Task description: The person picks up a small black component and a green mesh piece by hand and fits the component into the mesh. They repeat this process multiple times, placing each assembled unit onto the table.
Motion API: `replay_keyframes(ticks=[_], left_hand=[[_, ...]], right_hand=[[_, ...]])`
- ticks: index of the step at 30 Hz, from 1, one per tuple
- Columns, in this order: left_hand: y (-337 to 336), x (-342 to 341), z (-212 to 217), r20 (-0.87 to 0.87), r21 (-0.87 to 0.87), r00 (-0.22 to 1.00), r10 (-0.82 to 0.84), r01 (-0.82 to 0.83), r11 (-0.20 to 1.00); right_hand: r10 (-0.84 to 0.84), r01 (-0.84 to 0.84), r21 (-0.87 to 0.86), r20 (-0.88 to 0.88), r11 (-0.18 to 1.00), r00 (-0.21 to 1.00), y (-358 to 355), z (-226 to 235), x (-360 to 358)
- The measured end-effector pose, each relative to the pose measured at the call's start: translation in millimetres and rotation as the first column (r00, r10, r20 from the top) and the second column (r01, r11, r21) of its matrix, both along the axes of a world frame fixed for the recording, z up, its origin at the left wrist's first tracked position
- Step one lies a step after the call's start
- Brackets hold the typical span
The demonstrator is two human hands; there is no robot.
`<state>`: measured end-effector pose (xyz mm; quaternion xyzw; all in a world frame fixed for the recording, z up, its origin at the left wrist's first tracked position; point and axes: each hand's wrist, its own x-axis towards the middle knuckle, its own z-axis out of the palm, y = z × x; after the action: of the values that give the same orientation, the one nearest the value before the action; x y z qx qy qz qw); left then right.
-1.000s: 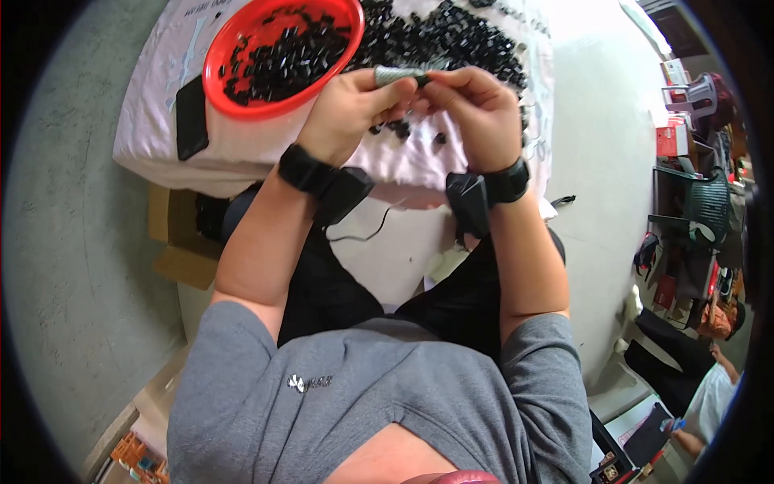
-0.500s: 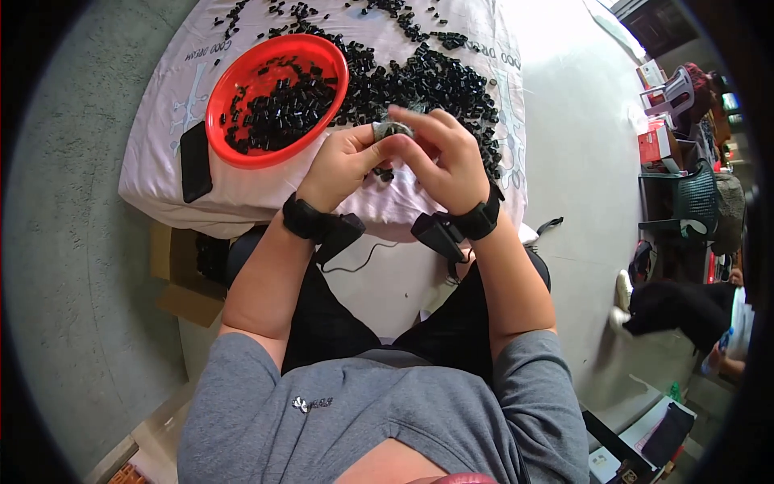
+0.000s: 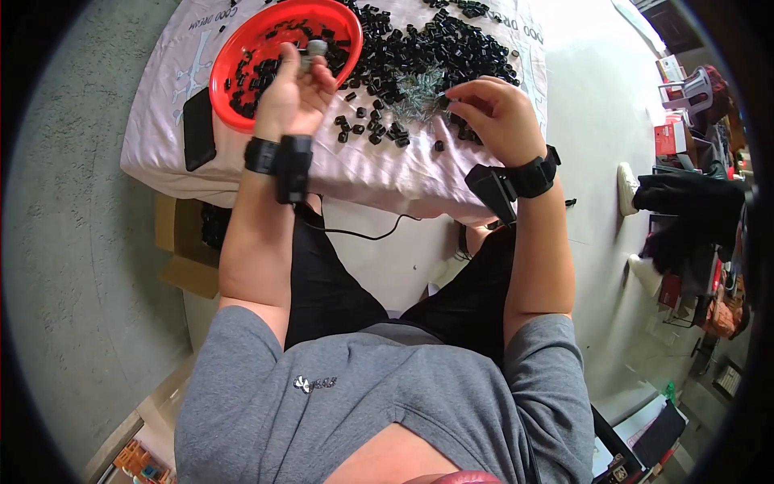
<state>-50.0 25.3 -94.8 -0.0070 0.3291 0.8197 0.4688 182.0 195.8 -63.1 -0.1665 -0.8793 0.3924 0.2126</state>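
My left hand (image 3: pixel 297 101) is raised over the near side of a red basin (image 3: pixel 234 119), palm up, thumb and fingers apart. A grey wrap (image 3: pixel 318 48) covers one of its fingertips; motion blurs the fingers slightly. Inside the basin lie many small black plastic pieces (image 3: pixel 254 77). My right hand (image 3: pixel 506 117) is at the right of the table, its thumb and index finger pinched on a small black plastic piece (image 3: pixel 443 101). Beside those fingertips is a heap of thin, shiny, grey-green small parts (image 3: pixel 418 93).
A large pile of black pieces (image 3: pixel 435 48) spreads behind the heap, with several loose ones (image 3: pixel 375 121) nearer me. A black phone (image 3: pixel 199 129) lies left of the basin on the pale cloth (image 3: pixel 339 173). An open cardboard box (image 3: pixel 189 270) stands below left. Another person's legs (image 3: pixel 685 198) show at right.
My hands were together over the table; they have separated. The left has moved left to the basin, the right toward the pile. The person at right has shifted position.
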Motion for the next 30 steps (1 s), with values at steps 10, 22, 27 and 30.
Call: replay_keyframes(ticks=[10,22,27,30], left_hand=[[-5.2,-14.5,-7.9,0.171,0.098,0.985,0.002,-0.019,0.995],[1.2,12.1,-3.7,-0.082,-0.053,0.987,-0.137,0.133,0.990],[5.3,23.6,-1.0,-0.128,-0.117,0.981,-0.147,0.132,0.984],[5.7,27.3,0.3,-0.162,-0.128,0.971,-0.176,0.156,0.979]], right_hand=[[-0.129,0.055,0.356,0.188,0.933,0.974,15.6,-16.4,8.2],[-0.123,0.100,0.314,0.053,0.944,0.991,24.3,-22.6,-0.3],[-0.233,0.191,0.370,0.072,0.909,0.970,35.3,-22.9,7.6],[-0.228,0.169,0.346,0.139,0.923,0.964,40.3,-21.6,13.0]])
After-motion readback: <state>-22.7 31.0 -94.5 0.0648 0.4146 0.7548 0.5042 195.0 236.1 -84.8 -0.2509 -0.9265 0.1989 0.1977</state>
